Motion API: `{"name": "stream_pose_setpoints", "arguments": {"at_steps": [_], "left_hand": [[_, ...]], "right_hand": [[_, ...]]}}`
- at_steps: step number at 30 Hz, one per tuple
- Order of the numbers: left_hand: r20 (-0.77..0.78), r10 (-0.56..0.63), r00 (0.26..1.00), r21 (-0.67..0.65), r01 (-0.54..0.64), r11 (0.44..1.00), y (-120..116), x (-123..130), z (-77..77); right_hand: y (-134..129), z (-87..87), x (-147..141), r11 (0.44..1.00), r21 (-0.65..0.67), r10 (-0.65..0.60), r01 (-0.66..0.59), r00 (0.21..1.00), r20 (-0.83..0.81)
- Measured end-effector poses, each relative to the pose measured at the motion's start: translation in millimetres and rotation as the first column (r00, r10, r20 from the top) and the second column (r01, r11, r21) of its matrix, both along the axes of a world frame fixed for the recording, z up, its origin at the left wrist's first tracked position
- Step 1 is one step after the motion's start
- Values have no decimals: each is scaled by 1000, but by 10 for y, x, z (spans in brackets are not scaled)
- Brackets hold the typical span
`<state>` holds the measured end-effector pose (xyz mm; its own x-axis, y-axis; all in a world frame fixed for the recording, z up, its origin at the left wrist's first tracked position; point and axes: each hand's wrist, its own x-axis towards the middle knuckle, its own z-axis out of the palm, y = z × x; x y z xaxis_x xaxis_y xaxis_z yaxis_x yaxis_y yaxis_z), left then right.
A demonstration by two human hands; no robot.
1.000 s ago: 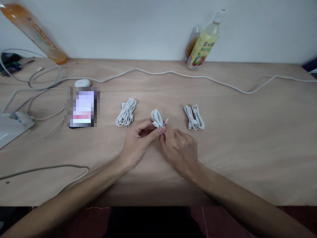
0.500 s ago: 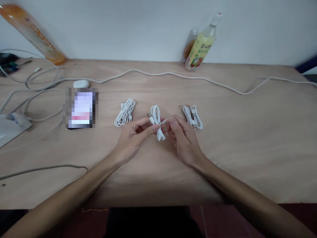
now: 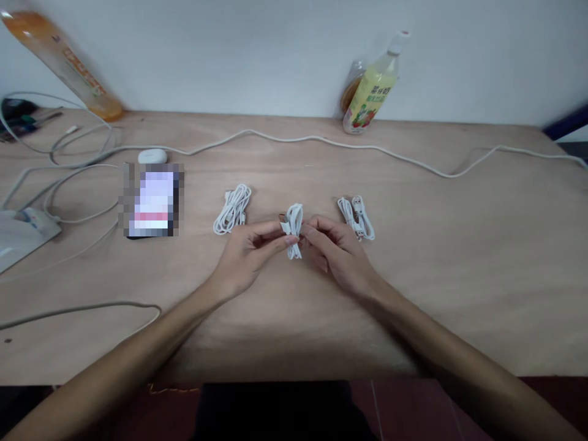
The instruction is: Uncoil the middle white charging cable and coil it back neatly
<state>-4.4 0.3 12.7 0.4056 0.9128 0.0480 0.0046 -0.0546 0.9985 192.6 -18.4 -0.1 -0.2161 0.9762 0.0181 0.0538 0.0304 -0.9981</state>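
A folded white USB cable [image 3: 294, 218] is held above the middle of the table, its metal plug sticking out at the upper left. My left hand [image 3: 250, 252] pinches the bundle between thumb and fingers. From the other side, my right hand [image 3: 337, 251] has thumb and fingertips closed against the bundle's middle; what exactly lies in that pinch is hidden. One coiled white cable [image 3: 233, 209] rests beyond my left hand. Just past my right hand lies another white cable bundle [image 3: 362, 218] with its USB plugs showing.
A phone [image 3: 154, 202] and a white earbud case [image 3: 152, 156] lie at left, near a white power strip [image 3: 27, 233] with loose cords. One long white cord [image 3: 312, 139] crosses the back. An orange bottle [image 3: 68, 67] and a yellow drink bottle [image 3: 372, 92] stand by the wall.
My right hand has moved left, up against the bundle. The thin strand that stretched between the bundle and my right fingers no longer shows. The bundle has turned slightly more upright.
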Motion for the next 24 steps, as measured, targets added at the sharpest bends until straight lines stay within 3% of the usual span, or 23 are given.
{"name": "stream_pose_setpoints", "arguments": {"at_steps": [5, 13, 16, 19, 22, 24], "left_hand": [[-25, 28, 999, 38, -27, 999, 16, 0, -13], [0, 48, 999, -22, -48, 999, 41, -10, -35], [48, 28, 998, -90, -24, 996, 52, -8, -45], [143, 1, 990, -212, 30, 977, 56, -18, -42], [237, -37, 971, -362, 124, 924, 53, -40, -19], [286, -57, 957, -454, 188, 871, 51, -58, -2]], "right_hand": [[-3, 26, 22, 986, 158, -80, 55, 984, 160], [-14, 0, -8, 986, 143, -98, 86, 993, 73], [-19, -5, -10, 966, 237, -137, 99, 979, 149], [-24, -20, 18, 879, 471, -239, 76, 924, 297], [-20, -63, 80, 720, 692, -325, -44, 860, 393], [-22, -94, 132, 642, 756, -360, -129, 819, 446]]}}
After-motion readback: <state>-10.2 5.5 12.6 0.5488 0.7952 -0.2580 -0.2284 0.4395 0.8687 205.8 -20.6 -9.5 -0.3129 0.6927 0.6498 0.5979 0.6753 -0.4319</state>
